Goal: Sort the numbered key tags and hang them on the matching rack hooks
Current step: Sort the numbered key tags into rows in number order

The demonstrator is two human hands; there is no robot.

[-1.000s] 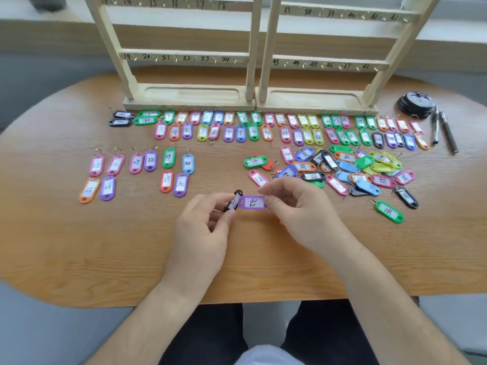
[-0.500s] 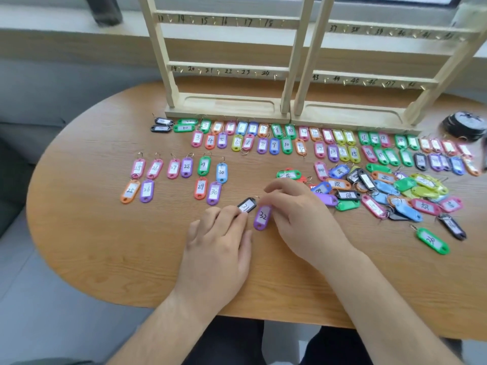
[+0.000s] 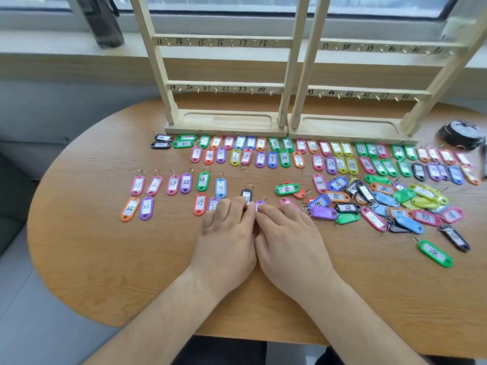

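Note:
My left hand (image 3: 226, 238) lies flat on the table with its fingertips pressing the lower end of a black key tag (image 3: 247, 194) marked 31. My right hand (image 3: 290, 238) is close beside it, fingertips holding a purple tag (image 3: 260, 204) that is mostly covered. Both tags lie just right of the sorted group numbered 25 to 30 (image 3: 171, 184). Two rows of low-numbered tags (image 3: 274, 154) run along the bases of the two wooden racks (image 3: 226, 122). The numbered hooks I can see carry nothing. An unsorted heap of tags (image 3: 382, 201) sits to the right.
A lone green tag (image 3: 434, 252) and a black one (image 3: 454, 237) lie at the near right. At the far right sits a black round object (image 3: 463, 133). A dark bottle (image 3: 105, 22) stands on the windowsill. The table's rounded edge (image 3: 47, 233) curves off at the left.
Both hands have slid forward and left with the black and purple tags, from mid-table to beside tag 30. The purple tag turned from crosswise to lengthwise. The view swung left.

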